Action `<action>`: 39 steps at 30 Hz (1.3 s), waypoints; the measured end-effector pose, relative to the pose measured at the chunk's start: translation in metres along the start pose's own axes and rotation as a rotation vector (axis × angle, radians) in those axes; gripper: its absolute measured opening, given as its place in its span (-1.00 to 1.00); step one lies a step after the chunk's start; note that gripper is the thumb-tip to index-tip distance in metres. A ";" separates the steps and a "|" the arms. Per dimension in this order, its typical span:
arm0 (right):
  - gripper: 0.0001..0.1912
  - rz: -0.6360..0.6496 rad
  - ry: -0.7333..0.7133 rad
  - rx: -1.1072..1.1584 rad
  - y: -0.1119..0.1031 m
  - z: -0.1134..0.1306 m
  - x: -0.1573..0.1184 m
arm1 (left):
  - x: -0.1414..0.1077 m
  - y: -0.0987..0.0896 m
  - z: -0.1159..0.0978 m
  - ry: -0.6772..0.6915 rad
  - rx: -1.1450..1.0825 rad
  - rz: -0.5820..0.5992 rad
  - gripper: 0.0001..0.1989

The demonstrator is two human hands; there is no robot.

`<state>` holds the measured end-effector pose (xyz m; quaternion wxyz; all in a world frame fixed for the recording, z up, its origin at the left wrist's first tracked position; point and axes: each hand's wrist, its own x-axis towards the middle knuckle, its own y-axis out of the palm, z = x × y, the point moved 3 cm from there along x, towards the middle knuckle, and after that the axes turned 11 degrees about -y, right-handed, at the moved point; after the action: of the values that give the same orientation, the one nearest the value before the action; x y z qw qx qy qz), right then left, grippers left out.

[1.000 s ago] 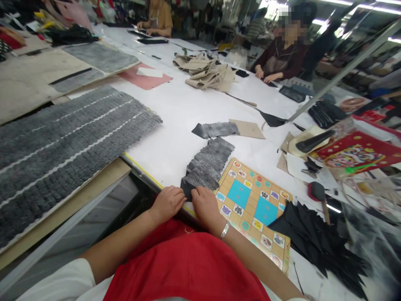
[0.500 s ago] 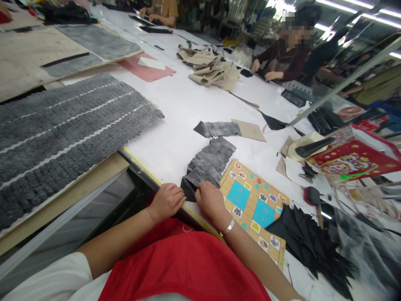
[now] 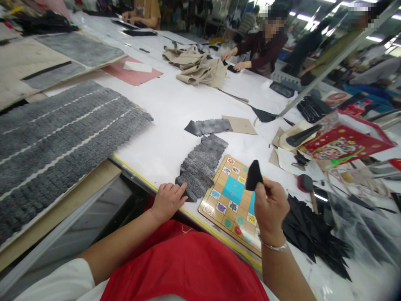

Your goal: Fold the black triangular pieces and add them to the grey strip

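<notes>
My right hand [image 3: 272, 207] is raised over the game board, closed on a small black piece of fabric or leather [image 3: 253, 175] with a pointed upper end. At the table's front edge my left hand [image 3: 169, 200] lies with its fingers stretched over the near end of a row of overlapping grey pieces [image 3: 200, 167]. A dark piece shows under those fingertips. The board [image 3: 216, 196], printed with animal squares and blue blocks, lies right of the grey row. Beyond the row is another grey strip [image 3: 213, 126] with a dark pointed end, partly over a beige card [image 3: 242, 125].
Many grey pieces in rows [image 3: 62, 138] cover a board on the left. At right lie a pile of black pieces [image 3: 316, 238], a red box [image 3: 347, 138] and a dark-headed tool [image 3: 305, 184]. Beige fabric [image 3: 197, 67] is heaped farther back. A co-worker [image 3: 260, 46] handles dark pieces across the table.
My right hand has left the grey row and moved right and up with the black piece. My left hand has stayed at the row's near end, its fingers now over it.
</notes>
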<state>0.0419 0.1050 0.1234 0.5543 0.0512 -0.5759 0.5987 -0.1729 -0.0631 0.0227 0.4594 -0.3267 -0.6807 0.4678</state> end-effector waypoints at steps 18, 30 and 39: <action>-0.83 0.802 -0.044 -0.288 0.018 -0.021 -0.053 | 0.027 0.010 -0.121 0.447 -0.255 0.001 -0.73; -0.85 0.923 -0.040 -0.153 0.021 -0.037 -0.055 | 0.022 0.017 -0.135 0.442 -0.168 0.069 -0.73; -0.80 0.803 -0.170 -0.091 0.028 -0.036 -0.077 | 0.029 0.020 -0.132 0.434 -0.182 0.156 -0.73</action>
<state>0.0722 0.0928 0.0396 0.2290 -0.1530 -0.6198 0.7349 -0.0605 0.0136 0.0318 0.5260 -0.5111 -0.5783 0.3573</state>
